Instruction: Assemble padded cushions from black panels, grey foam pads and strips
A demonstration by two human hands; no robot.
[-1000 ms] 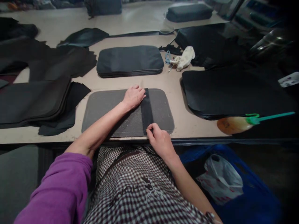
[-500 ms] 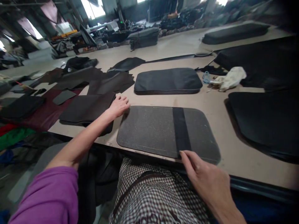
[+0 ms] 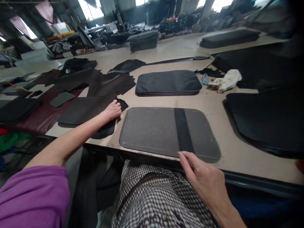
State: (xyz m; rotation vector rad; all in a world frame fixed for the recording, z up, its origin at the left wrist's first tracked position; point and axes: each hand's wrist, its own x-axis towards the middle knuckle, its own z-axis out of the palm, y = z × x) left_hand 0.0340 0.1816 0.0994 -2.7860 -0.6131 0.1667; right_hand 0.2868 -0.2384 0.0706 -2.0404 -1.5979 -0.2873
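Note:
A grey-brown rounded panel [image 3: 152, 129] lies flat at the table's front edge, crossed by a black strip [image 3: 184, 129] right of its middle. My right hand [image 3: 204, 179] is closed in a pinch at the panel's near edge, by the strip's lower end; what the fingertips hold is too small to make out. To the left, my left hand [image 3: 113, 110] has its fingers curled together at the right end of a stack of dark sheets [image 3: 78, 109]. Black pieces [image 3: 123, 104] stick out around those fingers, and what they grip is hidden.
Beyond the panel sits a stack of black rounded panels [image 3: 167, 82]. A larger dark stack [image 3: 266, 122] lies to the right, with a whitish cloth bundle [image 3: 229, 80] behind it. Irregular dark offcuts [image 3: 109, 83] and a maroon sheet [image 3: 30, 117] spread across the left.
My left hand has left the panel's far left corner and moved left to the sheet stack, its fingers now curled. My right hand stays pinched at the near edge, shifted slightly left along it.

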